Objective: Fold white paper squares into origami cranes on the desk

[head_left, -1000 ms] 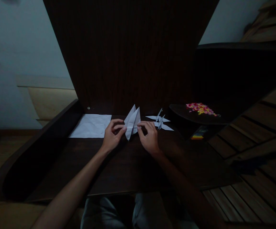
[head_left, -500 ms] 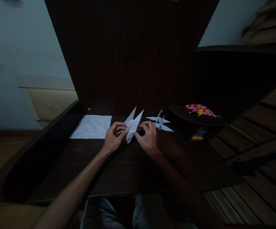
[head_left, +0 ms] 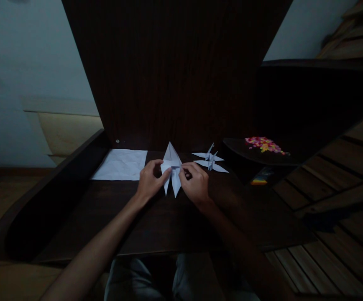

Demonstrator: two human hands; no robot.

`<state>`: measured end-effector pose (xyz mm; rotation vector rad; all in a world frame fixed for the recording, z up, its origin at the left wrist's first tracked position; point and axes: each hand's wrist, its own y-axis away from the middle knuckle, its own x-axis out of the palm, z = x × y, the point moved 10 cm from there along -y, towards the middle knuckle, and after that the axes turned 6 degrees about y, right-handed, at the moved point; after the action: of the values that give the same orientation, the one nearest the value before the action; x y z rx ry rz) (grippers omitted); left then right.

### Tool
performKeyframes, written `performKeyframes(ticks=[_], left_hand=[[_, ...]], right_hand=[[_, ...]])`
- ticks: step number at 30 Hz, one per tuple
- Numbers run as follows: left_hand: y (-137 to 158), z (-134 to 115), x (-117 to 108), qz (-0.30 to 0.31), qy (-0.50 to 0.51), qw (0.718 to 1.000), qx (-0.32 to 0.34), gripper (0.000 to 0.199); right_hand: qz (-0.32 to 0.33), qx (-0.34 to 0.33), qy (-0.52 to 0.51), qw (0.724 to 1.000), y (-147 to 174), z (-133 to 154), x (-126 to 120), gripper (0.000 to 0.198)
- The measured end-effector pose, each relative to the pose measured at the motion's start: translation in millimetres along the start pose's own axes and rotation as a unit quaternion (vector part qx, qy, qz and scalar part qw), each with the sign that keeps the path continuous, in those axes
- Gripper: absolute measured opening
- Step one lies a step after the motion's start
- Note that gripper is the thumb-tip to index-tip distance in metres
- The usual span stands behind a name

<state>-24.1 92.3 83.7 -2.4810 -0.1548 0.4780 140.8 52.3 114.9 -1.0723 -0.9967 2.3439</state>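
Between my two hands is a piece of folded white paper (head_left: 172, 158), an origami form with one broad point upward and two narrow points toward me. My left hand (head_left: 151, 177) pinches its left edge between thumb and fingers. On the right edge, my right hand (head_left: 195, 180) pinches with thumb and forefinger. Two finished-looking paper cranes (head_left: 211, 163) stand close together just right of my right hand, wings spread. Left of my left hand lies a flat white sheet of paper (head_left: 121, 164) with crease marks.
The dark wooden desk (head_left: 156, 230) has a raised side panel (head_left: 52, 200) at left and a tall back board (head_left: 175, 75). On a small shelf (head_left: 234, 146) at right sits a pile of colourful small pieces (head_left: 266, 144). Below it is something with yellow and orange stripes (head_left: 259, 182).
The folded paper has been turned over: its two narrow points stood upward before and now point toward me, with the broad point up. Both hands still grip its sides.
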Motion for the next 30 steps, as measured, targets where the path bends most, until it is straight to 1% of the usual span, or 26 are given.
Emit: performKeyframes(ticks=[2,4,7,9,12,14,16,19,20,22,24,26,28,30], left_hand=[[1.0,-1.2,0.3,-0.004,-0.027,0.999,0.017,0.039],[1.5,0.0,2.0,0.000,-0.030,0.999,0.023,0.043],[1.1,4.3,5.8,0.021,-0.014,1.000,0.007,0.040],[0.0,5.8,5.8,0.029,0.005,1.000,-0.006,0.035],[-3.1,8.0,-0.3,0.019,0.045,0.998,-0.026,0.028],[-5.6,13.4,-3.0,0.019,0.074,0.996,-0.053,0.024],[-8.2,19.6,-4.4,0.025,0.103,0.991,-0.080,0.026],[-12.5,25.3,-6.2,0.032,0.155,0.982,-0.107,0.026],[-13.6,26.1,-5.3,0.042,0.177,0.977,-0.115,0.026],[-14.0,26.9,1.4,0.083,0.218,0.963,-0.139,0.024],[-11.8,29.2,10.3,0.128,0.243,0.946,-0.174,0.021],[-7.5,36.1,18.0,0.153,0.257,0.927,-0.224,0.017],[-2.3,47.4,23.3,0.148,0.277,0.906,-0.283,0.011],[3.4,59.5,27.7,0.129,0.302,0.883,-0.336,0.007]], right_hand=[[-0.004,-0.018,0.005,1.000,0.6,7.5,-2.1,0.016],[-0.006,-0.032,0.009,0.999,0.3,13.8,-4.2,0.017],[-0.006,-0.041,0.006,0.999,-3.3,18.5,-7.6,0.017],[0.000,-0.036,0.008,0.999,-8.3,16.6,-9.5,0.016],[0.029,0.000,0.007,1.000,-19.0,3.5,-10.7,0.015],[0.052,0.035,-0.009,0.998,-26.3,-10.2,-12.3,0.014],[0.073,0.064,-0.025,0.995,-32.9,-24.5,-15.1,0.015],[0.106,0.090,-0.058,0.989,-41.0,-43.9,-18.9,0.014],[0.116,0.098,-0.076,0.985,-43.2,-49.8,-19.6,0.014],[0.150,0.129,-0.128,0.972,-45.6,-61.8,-16.6,0.013],[0.179,0.175,-0.179,0.951,-45.3,-72.5,-11.4,0.014],[0.197,0.222,-0.219,0.930,-42.5,-79.0,-5.8,0.018],[0.175,0.249,-0.241,0.922,-40.1,-79.7,-6.9,0.024],[0.116,0.234,-0.247,0.933,-39.0,-71.9,-17.2,0.028]])
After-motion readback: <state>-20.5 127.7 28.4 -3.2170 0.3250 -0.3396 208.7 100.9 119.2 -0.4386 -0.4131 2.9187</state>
